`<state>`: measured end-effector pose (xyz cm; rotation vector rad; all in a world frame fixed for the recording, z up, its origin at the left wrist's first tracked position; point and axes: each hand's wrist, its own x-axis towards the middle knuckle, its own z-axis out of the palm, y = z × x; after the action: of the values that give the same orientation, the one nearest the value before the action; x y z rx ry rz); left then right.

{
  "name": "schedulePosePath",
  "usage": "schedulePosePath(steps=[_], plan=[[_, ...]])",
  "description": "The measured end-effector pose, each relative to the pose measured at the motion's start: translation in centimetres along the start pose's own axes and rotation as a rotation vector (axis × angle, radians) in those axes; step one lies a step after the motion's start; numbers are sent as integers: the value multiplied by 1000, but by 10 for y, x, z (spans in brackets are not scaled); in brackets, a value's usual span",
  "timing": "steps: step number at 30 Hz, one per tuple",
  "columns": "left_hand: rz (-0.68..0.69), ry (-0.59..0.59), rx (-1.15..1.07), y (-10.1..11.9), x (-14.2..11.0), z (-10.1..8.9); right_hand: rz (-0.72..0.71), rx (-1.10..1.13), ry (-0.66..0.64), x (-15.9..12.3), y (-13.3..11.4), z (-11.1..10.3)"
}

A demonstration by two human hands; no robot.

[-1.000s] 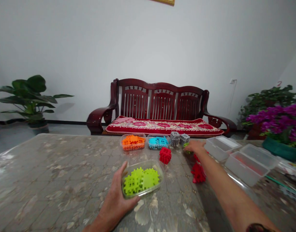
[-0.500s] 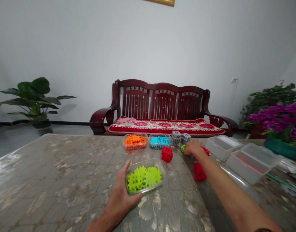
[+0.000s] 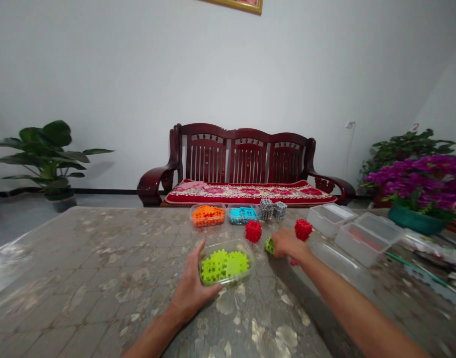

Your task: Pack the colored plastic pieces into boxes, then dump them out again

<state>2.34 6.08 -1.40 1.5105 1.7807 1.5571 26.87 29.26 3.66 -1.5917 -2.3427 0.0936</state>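
Note:
My left hand [image 3: 190, 288] is wrapped round the left side of a clear plastic tub [image 3: 252, 263], thumb in front and fingers behind. Flat lime-green notched building pieces [image 3: 224, 266] fill it. To the right, the fingers of my right hand [image 3: 288, 243] are closed on a small green block cube [image 3: 269, 245], just above or on the table; I cannot tell which. One red block cube [image 3: 253, 231] lies left of that hand, another red cube [image 3: 303, 229] behind it. A bit of red [image 3: 293, 262] peeks out, mostly hidden by my right forearm.
Behind are a tub of orange pieces [image 3: 208, 215], a tub of blue pieces [image 3: 243, 214] and two grey block cubes [image 3: 266, 209]. Clear empty boxes [image 3: 356, 243] and a clear lid [image 3: 342, 266] lie right. Purple flowers [image 3: 421, 181] stand beyond; a wooden bench [image 3: 250, 139] is across the table.
My right hand has drawn the green cube back toward me and left, away from the grey cubes. My left hand keeps its grip on the tub. The view has shifted slightly.

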Motion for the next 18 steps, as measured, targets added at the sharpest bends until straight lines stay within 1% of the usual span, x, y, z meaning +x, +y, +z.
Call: schedulePosePath(steps=[3, 4, 7, 9, 11, 13, 16, 17, 18], plan=[[0, -49, -35, 3, -1, -2, -64, -108, -147, -23, -10, -7], [3, -69, -48, 3, -2, -2, -83, -136, -176, -30, -13, -11], [24, -111, -80, 0, -2, -3, -132, -180, -213, -50, -18, -27], [23, -109, -108, -5, -1, -4, -159, -190, -208, -63, -17, -38], [-15, -71, -147, -11, 1, -7, -182, -152, -158, -74, -12, -42], [-96, 36, -164, -17, 4, -12, -210, -45, -56, -82, -7, -39], [-211, 262, -133, -25, 7, -19, -243, 162, 162, -90, -1, -20], [-232, 322, -118, -26, 8, -20, -249, 219, 240, -92, 0, -11], [-239, 356, -103, -27, 8, -21, -253, 266, 315, -94, 1, -3]])
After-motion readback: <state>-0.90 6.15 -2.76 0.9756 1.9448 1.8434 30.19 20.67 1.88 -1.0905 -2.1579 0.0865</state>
